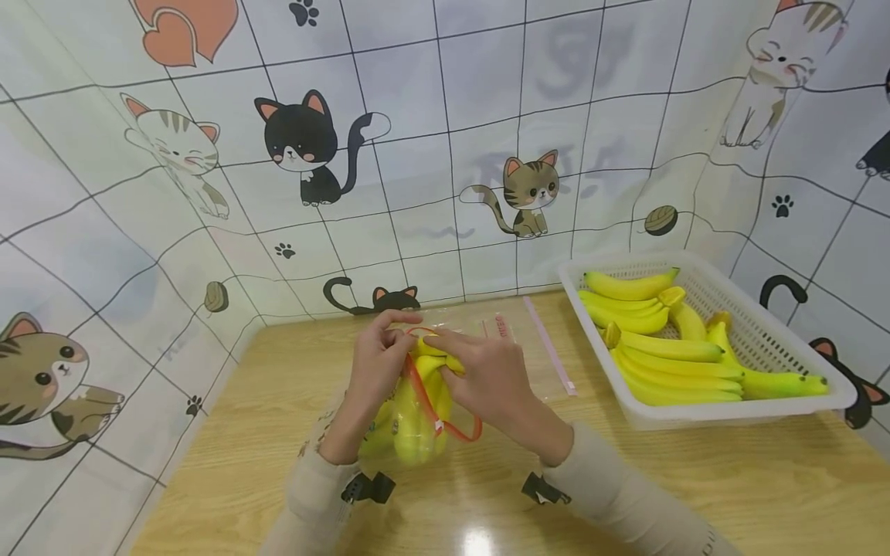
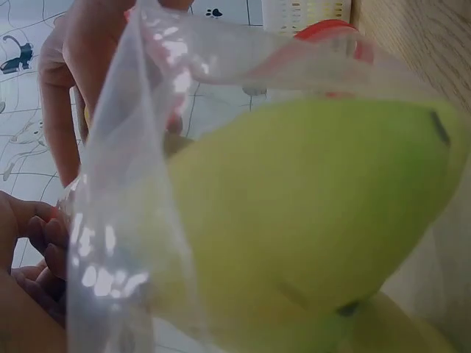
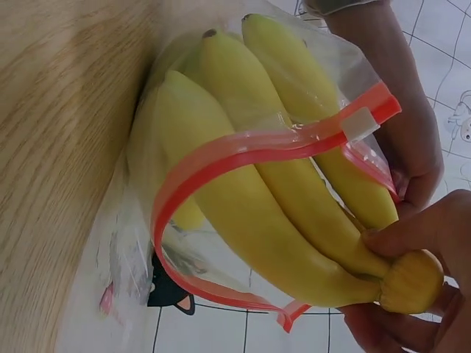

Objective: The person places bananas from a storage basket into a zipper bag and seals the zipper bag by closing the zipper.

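Observation:
A clear zip bag with a red closure strip (image 3: pixel 213 151) stands mouth up between my hands, a white slider on its strip. Inside it is a bunch of yellow bananas (image 3: pixel 265 154), tips down, with its crown sticking out of the mouth. My right hand (image 1: pixel 490 374) pinches the bunch by the crown, thumb on one side and fingers beneath. My left hand (image 1: pixel 378 359) grips the bag's edge opposite. More yellow fruit (image 1: pixel 378 432) shows through the plastic at the left. In the left wrist view, a greenish banana tip (image 2: pixel 309 198) presses close behind the film.
At the right, a white plastic basket (image 1: pixel 761 423) holds several banana bunches (image 1: pixel 674 371). Behind my hands, another clear bag with a pink strip (image 1: pixel 549 344) lies flat on the wooden table (image 1: pixel 239 448). A cat-patterned sheet (image 1: pixel 410 139) rises along the table's back.

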Demonstrator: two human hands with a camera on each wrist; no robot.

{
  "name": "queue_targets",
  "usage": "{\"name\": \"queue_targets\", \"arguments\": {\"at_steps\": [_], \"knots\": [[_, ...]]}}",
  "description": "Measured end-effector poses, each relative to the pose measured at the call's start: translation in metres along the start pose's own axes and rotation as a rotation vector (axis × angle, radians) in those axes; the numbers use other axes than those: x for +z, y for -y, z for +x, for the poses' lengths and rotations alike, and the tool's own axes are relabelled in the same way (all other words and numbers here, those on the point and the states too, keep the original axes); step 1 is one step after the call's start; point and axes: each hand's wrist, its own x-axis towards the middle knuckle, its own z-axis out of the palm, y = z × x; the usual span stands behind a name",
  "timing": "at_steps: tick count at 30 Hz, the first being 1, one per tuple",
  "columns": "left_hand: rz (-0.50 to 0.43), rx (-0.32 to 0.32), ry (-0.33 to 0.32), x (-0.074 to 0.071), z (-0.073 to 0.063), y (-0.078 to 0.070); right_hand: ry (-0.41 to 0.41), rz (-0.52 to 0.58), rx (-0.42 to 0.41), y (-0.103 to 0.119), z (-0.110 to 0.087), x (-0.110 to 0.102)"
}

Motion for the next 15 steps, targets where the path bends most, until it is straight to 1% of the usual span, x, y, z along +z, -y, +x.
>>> {"name": "queue_targets", "arguments": {"at_steps": [5, 10, 15], "knots": [[-0.005, 0.011, 0.011, 0.0028, 0.001, -0.001, 0.02, 0.031, -0.027, -0.0041, -0.0015, 0.0029], [-0.013, 0.014, 0.026, 0.0046, 0.0009, -0.0003, 0.073, 0.061, -0.063, -0.0074, -0.0017, 0.0049], [0.001, 0.017, 0.036, 0.0053, -0.0006, -0.0013, 0.111, 0.019, -0.063, -0.0071, -0.0016, 0.0061]]}}
